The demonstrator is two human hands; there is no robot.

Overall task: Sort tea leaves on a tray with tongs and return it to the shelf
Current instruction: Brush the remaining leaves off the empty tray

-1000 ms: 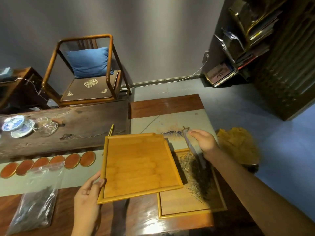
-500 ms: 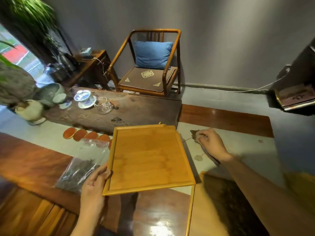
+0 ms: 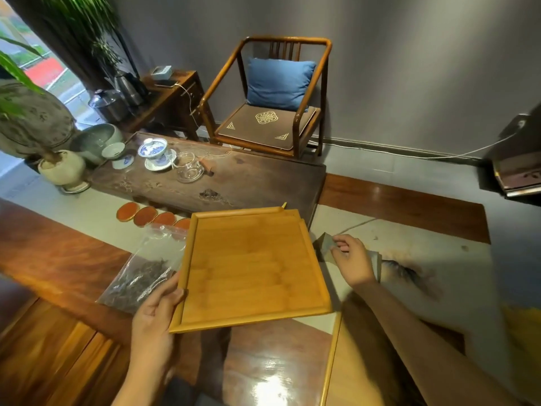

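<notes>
Clear plastic bag of dark tea leaves (image 3: 140, 273) lies at left on the table. Left hand (image 3: 155, 315) pinches the near-left rim of the empty square bamboo tray (image 3: 251, 268), held lifted; keep it level. Right hand (image 3: 351, 260) curls round the grey metal tongs (image 3: 325, 244) on the cloth. Second tray (image 3: 332, 361) sits just below, and could snag.
</notes>
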